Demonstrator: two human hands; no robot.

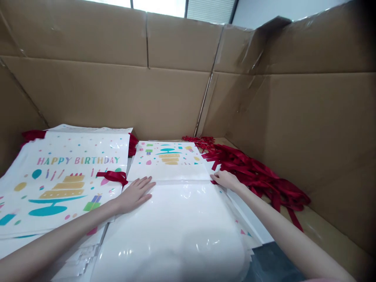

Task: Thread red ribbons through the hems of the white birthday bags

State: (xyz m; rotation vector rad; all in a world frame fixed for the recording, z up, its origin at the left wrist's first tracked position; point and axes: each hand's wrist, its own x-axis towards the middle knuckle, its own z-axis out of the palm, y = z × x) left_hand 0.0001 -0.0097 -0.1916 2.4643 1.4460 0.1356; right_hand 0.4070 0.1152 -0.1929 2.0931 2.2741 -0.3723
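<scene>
A white glossy birthday-print sheet (pixel 170 227) lies before me, its near part plain and curling towards me. Beyond a straight crease, its far part shows a printed cake and gifts upside down. My left hand (pixel 136 194) rests flat on the left side near the crease, fingers stretched out. At the right end of the crease, my right hand (pixel 225 179) is closed in a pinch, with a short end of red ribbon (pixel 214 181) at its fingertips. Another red ribbon (pixel 113 176) sticks out to the left, beside my left hand.
On the left lies a stack of "HAPPY BIRTHDAY" printed sheets (pixel 67 156). A heap of red ribbons (pixel 252 168) spreads along the right. Tall cardboard walls (pixel 111 90) enclose the far side and the right. A dark grey surface (pixel 276 262) shows at the lower right.
</scene>
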